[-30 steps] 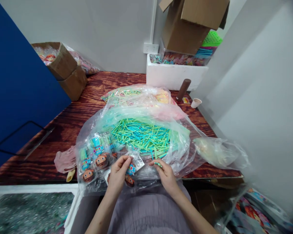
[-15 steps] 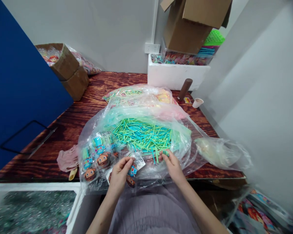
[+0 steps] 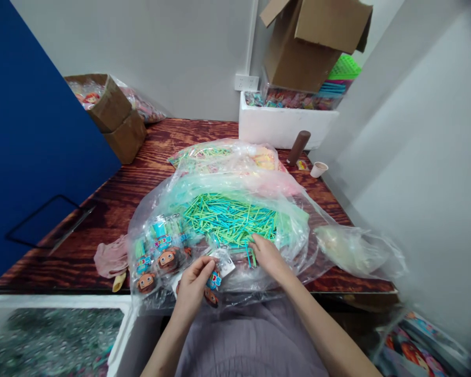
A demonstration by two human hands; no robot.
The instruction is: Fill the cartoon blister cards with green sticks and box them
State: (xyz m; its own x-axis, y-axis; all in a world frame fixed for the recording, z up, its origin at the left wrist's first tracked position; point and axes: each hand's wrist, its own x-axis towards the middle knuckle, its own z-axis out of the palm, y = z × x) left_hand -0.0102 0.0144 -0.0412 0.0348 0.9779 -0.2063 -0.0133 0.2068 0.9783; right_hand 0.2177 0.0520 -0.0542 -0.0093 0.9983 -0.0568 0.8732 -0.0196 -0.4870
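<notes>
My left hand (image 3: 196, 280) pinches a clear plastic packet (image 3: 215, 280) at the front edge of the table. The packet shows a brown cartoon face, a blue printed label and a white card. My right hand (image 3: 270, 257) is at the near edge of a heap of thin green and blue sticks (image 3: 231, 217), its fingers closed on some of them; the fingertips are partly hidden. The heap lies in an opened clear plastic bag (image 3: 294, 230). Left of my hands, several filled packets (image 3: 167, 256) with similar brown faces rest on the plastic.
Behind the heap is another bag (image 3: 223, 162) of coloured pieces. A brown cylinder (image 3: 299, 147) and a paper cup (image 3: 318, 169) stand at the right, by a white foam box (image 3: 282, 125). A pink cloth (image 3: 112, 256) lies left; below it is a foam bin (image 3: 55, 301).
My right hand has shifted left and slightly up, from beside the heap's near edge onto it. The bundle of green sticks seen at its fingers no longer shows. My left hand keeps the packet.
</notes>
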